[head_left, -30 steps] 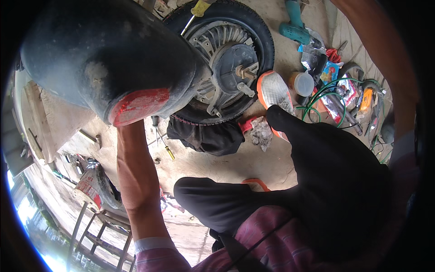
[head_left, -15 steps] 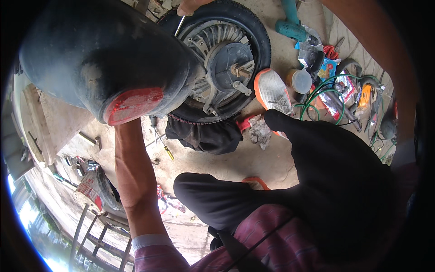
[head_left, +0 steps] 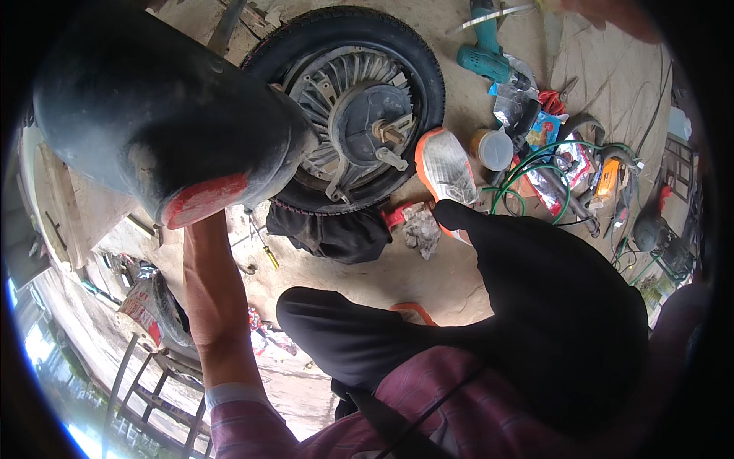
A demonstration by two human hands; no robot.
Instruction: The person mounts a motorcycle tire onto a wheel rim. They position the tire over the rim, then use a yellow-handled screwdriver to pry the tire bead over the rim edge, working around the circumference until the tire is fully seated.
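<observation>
A bulging, smooth black rubber-looking piece (head_left: 153, 107) with a scuffed red patch fills the upper left, close up. My left forearm rises to its lower edge; the left hand is hidden behind it, so its grip does not show. Beside this piece, a black-tyred wheel (head_left: 420, 73) lies flat, its ribbed metal hub (head_left: 372, 107) facing up with an axle nut. At the upper right edge my right hand (head_left: 608, 15), blurred, closes around a tool with a thin metal shaft (head_left: 493, 17). That shaft lies above the teal power drill (head_left: 485, 61), away from the wheel.
Near my shoe (head_left: 447, 164) stand a round lidded tub (head_left: 493, 149), coiled green wire (head_left: 527, 164) and assorted tools. Black cloth (head_left: 329, 233) lies against the wheel; a yellow-handled screwdriver (head_left: 271, 256) is on the ground. A bucket (head_left: 141, 310) stands left, beyond my left arm.
My right hand has swung with its tool from the wheel's upper rim to the upper right. The wheel and floor things appear slightly further left; the black piece still covers my left hand.
</observation>
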